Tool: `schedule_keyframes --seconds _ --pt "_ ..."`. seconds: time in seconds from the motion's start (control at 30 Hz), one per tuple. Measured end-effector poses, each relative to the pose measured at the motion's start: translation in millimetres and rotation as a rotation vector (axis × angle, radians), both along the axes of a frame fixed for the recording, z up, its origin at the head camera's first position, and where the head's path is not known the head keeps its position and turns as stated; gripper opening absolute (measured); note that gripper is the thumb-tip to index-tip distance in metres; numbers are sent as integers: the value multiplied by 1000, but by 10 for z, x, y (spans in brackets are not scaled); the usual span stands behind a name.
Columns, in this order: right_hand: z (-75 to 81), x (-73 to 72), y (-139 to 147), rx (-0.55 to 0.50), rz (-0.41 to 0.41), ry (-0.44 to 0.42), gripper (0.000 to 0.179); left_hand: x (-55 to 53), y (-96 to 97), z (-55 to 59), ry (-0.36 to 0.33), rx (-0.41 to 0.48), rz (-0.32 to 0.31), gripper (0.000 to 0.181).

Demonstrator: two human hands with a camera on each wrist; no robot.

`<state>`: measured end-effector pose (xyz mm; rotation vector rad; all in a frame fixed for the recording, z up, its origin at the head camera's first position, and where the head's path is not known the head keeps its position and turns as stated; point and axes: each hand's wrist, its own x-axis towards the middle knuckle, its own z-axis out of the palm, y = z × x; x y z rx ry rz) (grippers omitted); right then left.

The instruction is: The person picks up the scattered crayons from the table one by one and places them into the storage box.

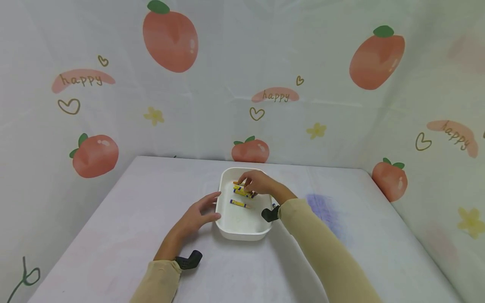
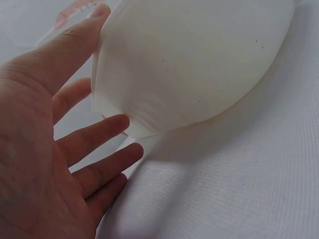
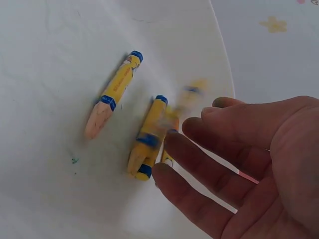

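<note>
A white plastic tray (image 1: 242, 236) sits on the table. My left hand (image 1: 198, 214) touches its left side with extended fingers, the thumb at the rim (image 2: 102, 45). Over the far part of the tray is my right hand (image 1: 259, 183), its fingers loosely bent. Beneath its fingertips, several yellow-and-blue wrapped crayons (image 3: 155, 112) lie in a cluster. One crayon (image 3: 192, 92) there is motion-blurred, beside the fingers and apart from the thumb. A peach-tipped crayon (image 1: 238, 203) lies alone nearer the tray's middle.
Black wrist cameras (image 1: 188, 261) are strapped to both wrists. A small blue-ended object (image 1: 274, 205) shows beside the tray's right rim, mostly hidden. A purple-blue smudge (image 1: 323, 212) marks the white tablecloth at right. A fruit-print curtain (image 1: 212, 105) hangs behind the table.
</note>
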<state>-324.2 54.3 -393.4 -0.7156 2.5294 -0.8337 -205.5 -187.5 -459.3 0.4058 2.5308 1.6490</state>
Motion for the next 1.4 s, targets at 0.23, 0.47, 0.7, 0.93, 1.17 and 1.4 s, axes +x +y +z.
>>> schedule_keyframes --seconds 0.23,0.47,0.7,0.93,1.17,1.4 --pt "28 37 16 -16 17 18 30 -4 14 8 10 19 -11 70" --pt "88 98 107 -63 -31 -3 29 10 31 19 -13 8 5 70" --pt "128 132 276 -133 -80 62 26 7 25 5 -30 8 21 69" --pt "138 175 495 -203 -141 123 22 21 13 12 -11 8 13 69" --pt "63 201 744 -238 -191 139 25 26 8 10 -16 12 20 68" --pt "-58 245 1008 -267 -233 122 21 55 56 68 -27 9 31 67"
